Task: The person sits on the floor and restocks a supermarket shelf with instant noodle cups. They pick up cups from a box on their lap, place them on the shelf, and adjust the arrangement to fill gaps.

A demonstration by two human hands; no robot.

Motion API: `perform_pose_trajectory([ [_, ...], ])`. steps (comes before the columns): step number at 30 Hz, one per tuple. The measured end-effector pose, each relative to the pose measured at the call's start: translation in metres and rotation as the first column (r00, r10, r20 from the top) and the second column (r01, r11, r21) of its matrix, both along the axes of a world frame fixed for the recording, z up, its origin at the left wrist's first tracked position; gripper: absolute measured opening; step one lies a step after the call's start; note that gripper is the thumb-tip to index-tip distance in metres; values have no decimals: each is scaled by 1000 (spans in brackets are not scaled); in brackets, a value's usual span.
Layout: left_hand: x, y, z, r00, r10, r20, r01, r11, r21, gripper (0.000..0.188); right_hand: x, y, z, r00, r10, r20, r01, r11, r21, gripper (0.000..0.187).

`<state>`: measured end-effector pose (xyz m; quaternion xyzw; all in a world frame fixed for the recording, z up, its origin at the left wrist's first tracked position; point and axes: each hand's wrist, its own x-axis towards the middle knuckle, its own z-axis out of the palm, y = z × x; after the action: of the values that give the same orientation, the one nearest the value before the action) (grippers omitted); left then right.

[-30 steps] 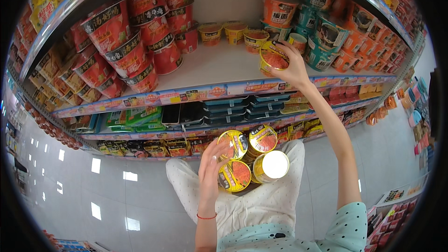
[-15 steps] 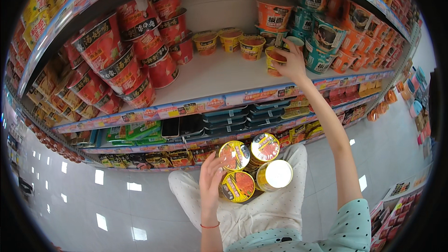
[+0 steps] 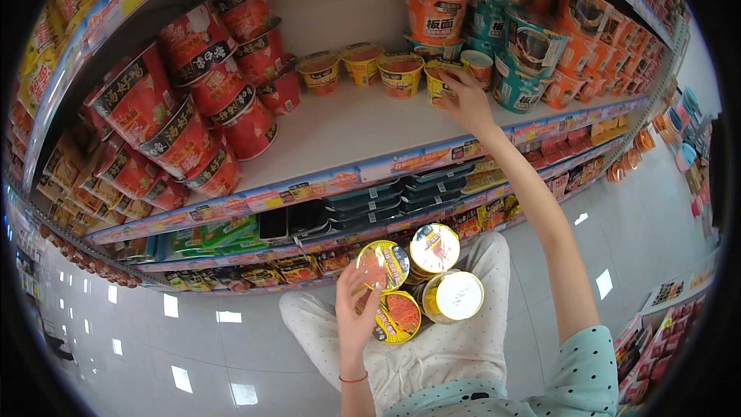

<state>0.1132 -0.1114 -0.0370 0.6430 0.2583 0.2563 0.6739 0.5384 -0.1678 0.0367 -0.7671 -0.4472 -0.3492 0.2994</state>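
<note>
On the bare middle of the shelf, my right hand (image 3: 465, 103) has its fingers closed on a small yellow noodle cup (image 3: 435, 86). That cup stands at the right end of a short row; beside it is another yellow cup (image 3: 400, 77). Several yellow noodle cups rest together on my lap. My left hand (image 3: 357, 307) curls around the side of the far-left one, a noodle cup (image 3: 385, 266) with a picture lid. Just nearer is a similar cup (image 3: 400, 316). To the right sit a picture-lidded cup (image 3: 434, 248) and one showing a plain white end (image 3: 455, 295).
Red noodle tubs (image 3: 231, 100) are stacked leaning on the left. Teal tubs (image 3: 525, 81) and orange tubs (image 3: 575, 46) stand stacked on the right. The shelf's front edge (image 3: 332, 185) carries a label strip; below it lie dark trays (image 3: 363, 205) and packets.
My right hand, with its yellow cup, has moved in nearer the row, leaving a small orange-lidded cup behind more exposed. My left fingers have closed around the far-left lap cup. The view has shifted slightly.
</note>
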Motion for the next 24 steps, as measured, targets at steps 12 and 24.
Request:
perform_pose_trajectory([
  [12,-17,-9,1,884,-87,-459,355,763,540,131,5,6,-12,970,-74,234,100,990,-102,63],
  [24,-30,-30,-2,796,-126,-592,491,706,511,137,-134,-47,37,823,463,-327,-535,827,-175,60],
])
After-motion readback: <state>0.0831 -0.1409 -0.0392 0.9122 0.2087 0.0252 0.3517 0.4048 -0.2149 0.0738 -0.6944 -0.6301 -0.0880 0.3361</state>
